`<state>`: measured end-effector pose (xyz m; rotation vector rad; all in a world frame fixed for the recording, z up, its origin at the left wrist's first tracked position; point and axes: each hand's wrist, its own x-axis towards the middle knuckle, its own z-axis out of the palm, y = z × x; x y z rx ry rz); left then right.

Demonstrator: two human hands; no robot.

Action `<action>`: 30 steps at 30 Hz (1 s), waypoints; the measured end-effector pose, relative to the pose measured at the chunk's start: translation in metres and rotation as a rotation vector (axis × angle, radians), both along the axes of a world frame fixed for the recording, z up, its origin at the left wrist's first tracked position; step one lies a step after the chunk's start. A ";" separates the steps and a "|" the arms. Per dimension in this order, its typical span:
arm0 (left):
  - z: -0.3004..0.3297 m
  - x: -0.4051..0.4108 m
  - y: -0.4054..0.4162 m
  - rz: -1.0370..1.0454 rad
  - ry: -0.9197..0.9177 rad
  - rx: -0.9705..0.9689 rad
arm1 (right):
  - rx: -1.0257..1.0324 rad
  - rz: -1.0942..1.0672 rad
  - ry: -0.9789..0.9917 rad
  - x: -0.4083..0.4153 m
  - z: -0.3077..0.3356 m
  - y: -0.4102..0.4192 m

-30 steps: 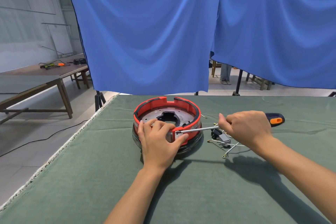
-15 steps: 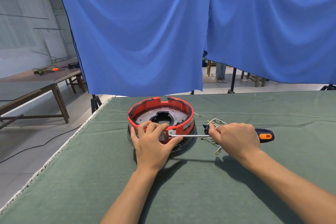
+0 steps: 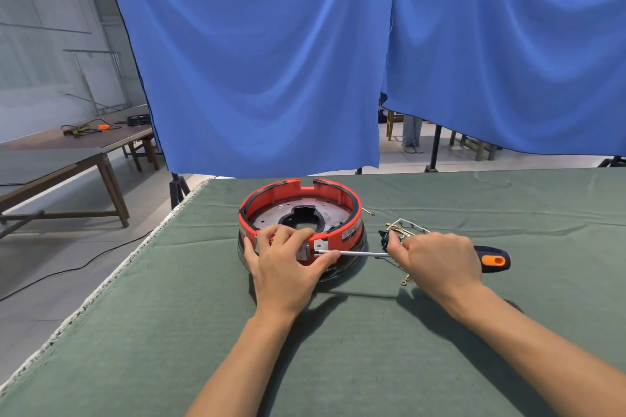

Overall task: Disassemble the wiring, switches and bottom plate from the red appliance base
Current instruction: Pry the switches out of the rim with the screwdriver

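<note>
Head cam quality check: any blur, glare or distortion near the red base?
Head view: sharp around the red base and screwdriver; soft shadows fall toward the camera under both forearms; wide-angle bending shows at the left table; no glare on the metal plate.

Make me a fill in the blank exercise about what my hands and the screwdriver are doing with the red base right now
1. The right hand grips the ____, whose orange-marked handle end sticks out past the hand.
2. The left hand holds the near side of the ____ appliance base.
3. The loose wiring lies on the green cloth to the ____ of the base.

Missing words: screwdriver; red; right
</note>
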<state>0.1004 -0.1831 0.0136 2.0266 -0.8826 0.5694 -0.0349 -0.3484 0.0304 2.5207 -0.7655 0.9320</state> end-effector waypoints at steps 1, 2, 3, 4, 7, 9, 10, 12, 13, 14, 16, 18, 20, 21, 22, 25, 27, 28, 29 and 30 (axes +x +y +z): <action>0.000 0.000 0.000 0.002 0.001 -0.002 | -0.002 -0.012 0.005 0.000 -0.001 0.000; -0.001 0.000 0.000 0.004 0.004 -0.005 | -0.001 -0.030 0.013 -0.001 -0.002 -0.001; -0.001 0.000 0.000 0.006 0.008 -0.010 | -0.007 -0.057 0.036 -0.001 -0.002 -0.001; -0.001 0.000 0.000 0.008 0.014 -0.015 | -0.028 -0.085 0.074 0.000 -0.001 -0.001; 0.000 0.001 -0.002 0.011 0.032 -0.024 | -0.070 -0.079 0.118 0.004 0.004 -0.003; 0.000 0.002 -0.004 0.016 0.034 -0.028 | -0.058 -0.055 0.098 0.009 0.008 -0.009; -0.001 0.002 -0.005 0.020 0.032 -0.030 | -0.053 -0.021 0.090 0.011 0.010 -0.013; -0.001 0.002 -0.006 0.025 0.031 -0.043 | -0.076 0.088 0.022 0.015 0.012 -0.021; -0.002 0.003 -0.007 0.027 0.030 -0.050 | -0.107 0.137 -0.025 0.018 0.014 -0.025; -0.002 0.004 -0.007 0.029 0.029 -0.055 | -0.130 0.177 -0.054 0.022 0.016 -0.028; -0.003 0.005 -0.008 0.030 0.026 -0.065 | -0.168 0.241 -0.072 0.029 0.020 -0.035; -0.005 0.007 -0.008 0.028 0.025 -0.074 | -0.225 0.296 -0.076 0.036 0.024 -0.041; -0.006 0.008 -0.009 0.026 0.022 -0.077 | -0.295 0.350 -0.089 0.042 0.028 -0.047; -0.006 0.008 -0.010 0.029 0.023 -0.076 | -0.327 0.379 -0.097 0.045 0.030 -0.049; -0.006 0.009 -0.011 0.031 0.027 -0.074 | -0.362 0.405 -0.103 0.049 0.032 -0.052; -0.007 0.010 -0.011 0.032 0.037 -0.067 | -0.436 0.456 -0.130 0.056 0.036 -0.057; -0.006 0.010 -0.012 0.035 0.039 -0.061 | -0.443 0.474 -0.146 0.058 0.036 -0.059; -0.006 0.009 -0.012 0.037 0.041 -0.061 | -0.442 0.480 -0.146 0.059 0.036 -0.059; -0.005 0.009 -0.012 0.037 0.041 -0.060 | -0.444 0.478 -0.146 0.060 0.036 -0.059; -0.004 0.008 -0.012 0.036 0.040 -0.057 | -0.443 0.474 -0.144 0.061 0.036 -0.059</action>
